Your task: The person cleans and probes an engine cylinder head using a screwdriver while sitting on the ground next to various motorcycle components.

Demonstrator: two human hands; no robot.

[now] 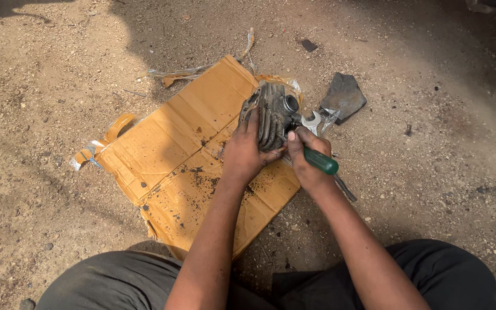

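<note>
Cardboard (162, 155), flattened and grease-speckled, covers the dirt at centre-left of the frame. Just right of centre, the left hand (243, 154) clasps a finned engine cylinder (272, 115) upright on it, while the right hand (307, 161) is fisted around a green-handled screwdriver (320, 161). A firm brace and short, controlled strokes along the fins would likely serve best.

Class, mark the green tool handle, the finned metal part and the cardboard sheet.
green tool handle (322, 163), head view, on its rounded end.
finned metal part (271, 115), head view, on its dirty fins.
cardboard sheet (167, 143), head view, on a bare panel.
</note>
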